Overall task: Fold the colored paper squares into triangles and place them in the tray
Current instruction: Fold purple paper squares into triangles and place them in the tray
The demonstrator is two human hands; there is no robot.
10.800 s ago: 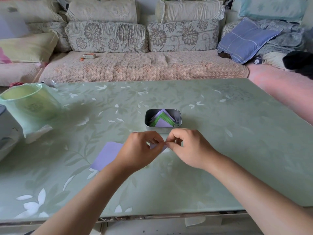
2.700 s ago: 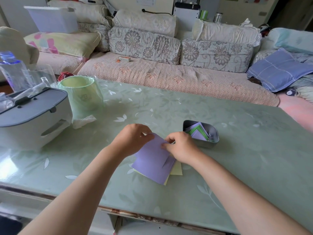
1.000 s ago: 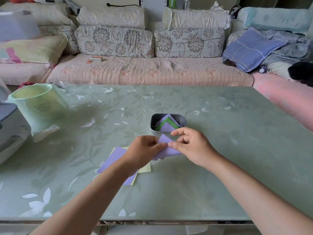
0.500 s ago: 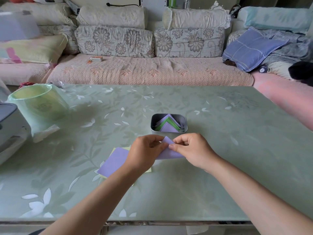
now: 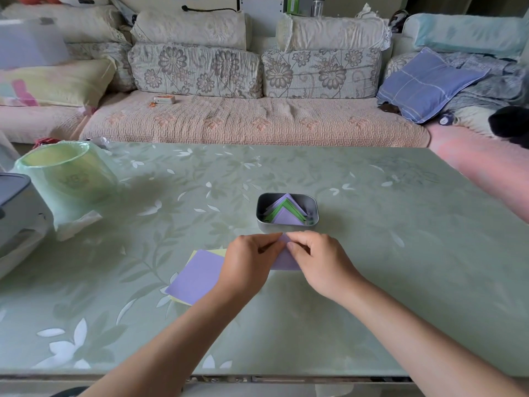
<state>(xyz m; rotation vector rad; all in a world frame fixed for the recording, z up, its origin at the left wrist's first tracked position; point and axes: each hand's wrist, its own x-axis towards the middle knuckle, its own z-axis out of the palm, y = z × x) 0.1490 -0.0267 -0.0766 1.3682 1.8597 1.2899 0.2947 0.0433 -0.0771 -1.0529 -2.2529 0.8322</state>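
Lilac paper (image 5: 283,257), partly folded, lies on the green glass-topped table (image 5: 386,253) just below the centre of the frame, pinched from both sides. The left hand (image 5: 249,262) curls thumb and fingers onto its left half, and the right hand (image 5: 320,262) clamps the right half the same way. Their fingertips meet at the sheet's upper point. I can make out only the strip of paper showing between the two hands, so I cannot tell how far the fold has gone.

Just above the hands, at mid-frame, sits the small metal tray (image 5: 259,213), holding a stack of folded triangles (image 5: 286,217) in purple and green with their points aimed at the top of the frame. Left of the hands, a flat purple square (image 5: 196,275) rests on a yellow square (image 5: 219,251), whose edges peek out beneath it. The left wrist covers the right corner of the pair.

At the left edge of the frame I see a pale green bin (image 5: 68,173) lined with a plastic bag, and below it part of a grey appliance (image 5: 14,207). Across the top runs a sofa (image 5: 243,121) with floral cushions, a small box (image 5: 164,99) on its seat at upper left and a blue checked pillow (image 5: 426,81) at upper right.
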